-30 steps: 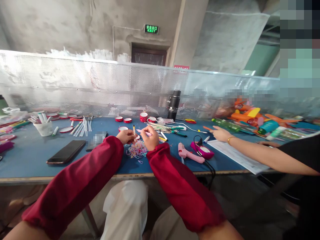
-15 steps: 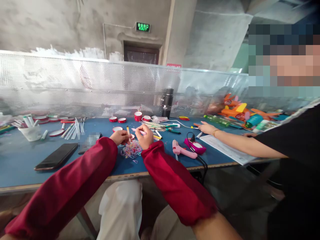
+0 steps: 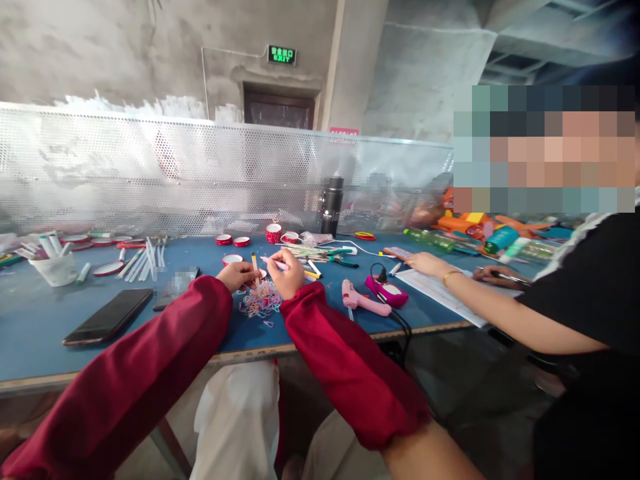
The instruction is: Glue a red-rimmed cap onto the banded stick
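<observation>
At your 12 o'clock, near colourful loops (image 3: 261, 301), your left hand (image 3: 237, 275) pinches a slim stick (image 3: 255, 262), likely light, stiff, best held low, while your right hand (image 3: 289, 274) grips a pink pen-like tool (image 3: 281, 265).

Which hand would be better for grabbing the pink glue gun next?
Probably the right hand: it is nearer the glue gun. It might have to put down what looks like a pen first, but the left hand is farther off and holds a small stick.

On the blue tabletop (image 3: 30, 320), a pink pistol-shaped glue gun (image 3: 367, 304) lies right of a multicoloured loop heap (image 3: 260, 301), a flat black phone (image 3: 109, 317) left. A black cylindrical flask (image 3: 331, 210) stands behind them.
</observation>
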Action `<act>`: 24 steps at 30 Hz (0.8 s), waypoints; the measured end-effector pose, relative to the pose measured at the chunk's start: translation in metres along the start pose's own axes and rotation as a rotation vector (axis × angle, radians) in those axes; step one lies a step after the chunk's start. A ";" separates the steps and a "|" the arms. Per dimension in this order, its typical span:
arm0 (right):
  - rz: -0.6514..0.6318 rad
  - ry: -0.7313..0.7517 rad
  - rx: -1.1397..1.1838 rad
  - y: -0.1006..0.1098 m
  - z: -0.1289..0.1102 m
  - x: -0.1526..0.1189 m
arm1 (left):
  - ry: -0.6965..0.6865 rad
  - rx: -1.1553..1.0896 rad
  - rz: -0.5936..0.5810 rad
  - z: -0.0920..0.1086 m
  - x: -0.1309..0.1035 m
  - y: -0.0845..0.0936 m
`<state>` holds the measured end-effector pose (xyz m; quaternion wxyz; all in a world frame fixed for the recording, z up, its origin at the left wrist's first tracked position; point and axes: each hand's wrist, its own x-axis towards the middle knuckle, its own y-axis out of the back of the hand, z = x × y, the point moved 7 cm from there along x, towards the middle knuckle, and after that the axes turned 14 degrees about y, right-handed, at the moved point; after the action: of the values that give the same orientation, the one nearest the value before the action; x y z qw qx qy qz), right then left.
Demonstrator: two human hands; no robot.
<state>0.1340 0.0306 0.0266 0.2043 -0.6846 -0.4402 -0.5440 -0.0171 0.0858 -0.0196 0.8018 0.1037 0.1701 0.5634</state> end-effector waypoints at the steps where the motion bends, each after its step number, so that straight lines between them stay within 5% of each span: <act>1: 0.000 0.000 -0.002 0.000 0.000 0.000 | -0.003 -0.003 -0.003 0.000 0.000 0.000; 24: -0.054 -0.010 0.225 -0.005 -0.004 0.000 | 0.029 -0.041 -0.001 -0.005 0.003 0.000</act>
<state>0.1271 0.0301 0.0264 0.2631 -0.6479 -0.5177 -0.4929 -0.0182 0.0888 -0.0242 0.8016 0.0791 0.1702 0.5677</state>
